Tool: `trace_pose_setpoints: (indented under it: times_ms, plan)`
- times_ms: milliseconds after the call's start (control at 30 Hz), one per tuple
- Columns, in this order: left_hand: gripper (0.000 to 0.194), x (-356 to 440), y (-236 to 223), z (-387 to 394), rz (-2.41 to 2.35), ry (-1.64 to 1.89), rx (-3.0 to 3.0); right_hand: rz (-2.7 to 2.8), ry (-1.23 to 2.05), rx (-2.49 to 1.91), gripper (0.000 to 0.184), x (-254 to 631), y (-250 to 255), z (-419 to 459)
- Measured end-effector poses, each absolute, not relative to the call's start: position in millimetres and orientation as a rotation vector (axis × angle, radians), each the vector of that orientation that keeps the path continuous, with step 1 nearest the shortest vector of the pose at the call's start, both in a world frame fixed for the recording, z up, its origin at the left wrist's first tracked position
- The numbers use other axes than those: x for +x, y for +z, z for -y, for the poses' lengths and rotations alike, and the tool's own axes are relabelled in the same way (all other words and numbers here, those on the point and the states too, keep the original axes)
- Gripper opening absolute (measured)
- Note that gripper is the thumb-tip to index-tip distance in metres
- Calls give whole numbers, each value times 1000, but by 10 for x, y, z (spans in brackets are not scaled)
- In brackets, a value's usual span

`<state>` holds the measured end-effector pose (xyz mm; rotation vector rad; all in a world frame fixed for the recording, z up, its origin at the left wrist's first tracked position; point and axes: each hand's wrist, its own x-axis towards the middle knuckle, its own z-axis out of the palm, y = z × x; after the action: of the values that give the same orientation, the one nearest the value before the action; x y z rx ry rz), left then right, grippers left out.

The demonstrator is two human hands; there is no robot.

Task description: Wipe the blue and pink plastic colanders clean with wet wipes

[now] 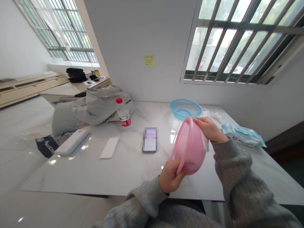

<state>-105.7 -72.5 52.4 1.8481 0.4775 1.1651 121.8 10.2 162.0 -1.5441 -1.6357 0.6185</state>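
A pink mesh basket (188, 148) is held tilted on its side above the white table (106, 174). My left hand (170, 175) grips its lower rim, fingers closed on it. At the upper rim, my right hand (209, 129) presses a white wipe (204, 139) against the basket's inside. A blue basket (186, 108) stands upright on the table just behind.
A pack of wet wipes (242, 135) lies at the right. A phone (150, 140), a white flat strip (109, 147), a white case (72, 141), a red-capped water bottle (123, 113) and a grey jacket (95, 107) lie to the left. Barred window (237, 38) behind.
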Motion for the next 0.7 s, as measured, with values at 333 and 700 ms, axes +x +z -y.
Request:
trace_pose_setpoints:
  times_ms: [333,700]
  plan:
    - [37,-1088,431,731,-626,1411,1682,1302,468,-1527,33,1072,903,-254]
    - [40,-954,514,494,-720,1568,1236,1157,663,-1161,60,597,518,119]
